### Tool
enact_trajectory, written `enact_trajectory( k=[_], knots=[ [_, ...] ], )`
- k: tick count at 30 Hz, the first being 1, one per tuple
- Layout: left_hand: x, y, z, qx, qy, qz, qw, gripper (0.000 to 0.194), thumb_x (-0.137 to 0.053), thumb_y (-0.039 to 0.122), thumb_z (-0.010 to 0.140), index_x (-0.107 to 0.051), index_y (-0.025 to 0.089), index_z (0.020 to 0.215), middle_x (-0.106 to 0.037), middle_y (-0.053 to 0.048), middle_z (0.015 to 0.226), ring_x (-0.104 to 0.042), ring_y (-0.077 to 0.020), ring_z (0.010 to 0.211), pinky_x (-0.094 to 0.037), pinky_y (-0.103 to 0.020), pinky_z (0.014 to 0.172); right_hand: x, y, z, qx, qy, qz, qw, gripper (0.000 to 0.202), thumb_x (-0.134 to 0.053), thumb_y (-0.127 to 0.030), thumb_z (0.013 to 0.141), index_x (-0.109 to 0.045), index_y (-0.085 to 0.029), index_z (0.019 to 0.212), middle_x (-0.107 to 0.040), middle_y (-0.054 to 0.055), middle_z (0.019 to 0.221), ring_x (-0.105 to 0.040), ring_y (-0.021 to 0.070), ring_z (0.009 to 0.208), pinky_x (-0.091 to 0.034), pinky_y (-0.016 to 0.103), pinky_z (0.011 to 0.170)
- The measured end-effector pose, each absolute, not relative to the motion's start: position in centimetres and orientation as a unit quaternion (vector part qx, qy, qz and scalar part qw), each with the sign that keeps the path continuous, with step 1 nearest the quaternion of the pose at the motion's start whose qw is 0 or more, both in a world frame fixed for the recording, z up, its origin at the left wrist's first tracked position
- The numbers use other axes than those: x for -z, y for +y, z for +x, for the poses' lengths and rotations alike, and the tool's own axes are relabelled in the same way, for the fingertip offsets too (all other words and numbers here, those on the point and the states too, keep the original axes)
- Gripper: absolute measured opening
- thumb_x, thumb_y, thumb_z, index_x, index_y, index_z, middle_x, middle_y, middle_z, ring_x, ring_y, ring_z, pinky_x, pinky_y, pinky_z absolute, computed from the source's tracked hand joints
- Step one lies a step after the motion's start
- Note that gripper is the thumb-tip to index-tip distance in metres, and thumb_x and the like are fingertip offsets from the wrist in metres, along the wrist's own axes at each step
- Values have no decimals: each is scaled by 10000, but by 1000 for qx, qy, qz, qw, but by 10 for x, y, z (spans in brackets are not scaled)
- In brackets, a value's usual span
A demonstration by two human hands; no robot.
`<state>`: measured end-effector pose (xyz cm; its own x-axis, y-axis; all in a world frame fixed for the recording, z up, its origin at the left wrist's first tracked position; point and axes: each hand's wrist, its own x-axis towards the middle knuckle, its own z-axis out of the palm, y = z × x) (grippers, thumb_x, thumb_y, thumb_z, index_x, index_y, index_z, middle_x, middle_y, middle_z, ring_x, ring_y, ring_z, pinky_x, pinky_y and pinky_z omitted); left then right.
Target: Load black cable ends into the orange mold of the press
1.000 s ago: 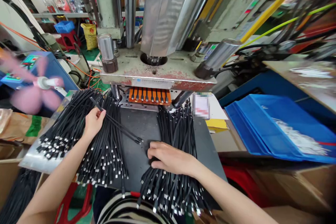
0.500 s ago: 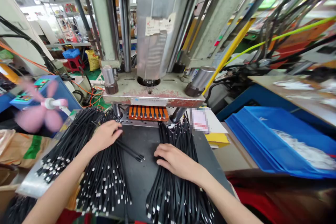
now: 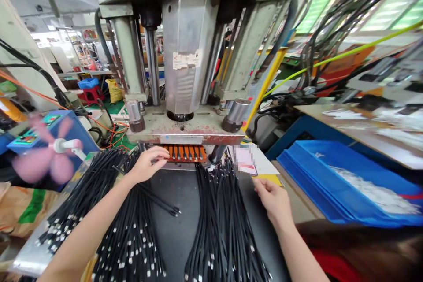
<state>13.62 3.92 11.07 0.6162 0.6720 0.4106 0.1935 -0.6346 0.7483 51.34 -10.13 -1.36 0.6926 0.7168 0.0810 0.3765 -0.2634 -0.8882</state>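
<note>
My left hand [image 3: 150, 164] is at the left end of the orange mould block [image 3: 188, 153], fingers stretched forward and thumb apart. The block sits under the press plate [image 3: 185, 128], with several black cable ends lying side by side in it. Beneath my left wrist spreads a bundle of black cables [image 3: 132, 229] with metal-tipped plugs. My right hand [image 3: 273, 198] is over the right edge of the dark table [image 3: 175, 238], fingers curled in towards the thumb; anything between them is hidden. To its left lies another bundle of black cables [image 3: 221, 224], apart from the hand.
A third cable bundle [image 3: 82, 194] lies at the far left, beside a spinning pink fan [image 3: 49, 150]. Blue trays [image 3: 307, 176] with white pieces stand on the right. A white sheet [image 3: 264, 163] with a blurred pinkish flat thing lies behind my right hand.
My right hand has left the right cable bundle and moved right to the table edge, its fingers curling. My left hand has shifted right to the mould block. The view has tilted up slightly.
</note>
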Motion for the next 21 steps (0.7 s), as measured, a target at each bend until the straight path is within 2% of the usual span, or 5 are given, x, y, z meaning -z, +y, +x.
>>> enact_trajectory(
  k=[3,7,14,18,21],
  knots=[
    [-104,36,122,-371,335,744,443,167,-585,292,835,-648,155,909,-644,-65,888,-626,-155,821,-500,-286,758,14,-98,514,-178,-351,-782,484,456,-557,-567,635,-664,-134,729,-628,67,555,-567,200,532,-402,290,520],
    [-88,37,108,-323,438,666,511,205,-610,310,792,-635,141,906,-600,3,678,-550,-92,574,-452,-218,582,12,-99,508,-155,-389,-792,444,441,-529,-571,665,-668,-158,729,-642,59,579,-574,200,546,-405,293,540],
    [-71,47,113,-290,508,610,535,220,-656,259,731,-614,130,904,-582,15,650,-518,-76,510,-399,-184,491,-35,-89,472,-151,-564,-711,392,375,-459,-490,801,-660,-174,815,-663,47,653,-591,188,587,-425,291,574],
    [-56,65,136,-319,540,572,529,239,-575,298,828,-553,141,1008,-546,25,663,-507,-71,492,-399,-186,479,-66,-53,441,-153,-689,-633,317,265,-452,-338,852,-643,-190,961,-677,22,726,-619,176,661,-441,282,644],
    [-41,83,157,-342,556,549,522,280,-480,369,899,-543,139,1046,-523,21,642,-502,-80,492,-387,-188,462,-65,-15,423,-129,-688,-654,287,254,-481,-245,845,-642,-182,1030,-692,34,827,-641,178,781,-454,276,748]
  ],
)
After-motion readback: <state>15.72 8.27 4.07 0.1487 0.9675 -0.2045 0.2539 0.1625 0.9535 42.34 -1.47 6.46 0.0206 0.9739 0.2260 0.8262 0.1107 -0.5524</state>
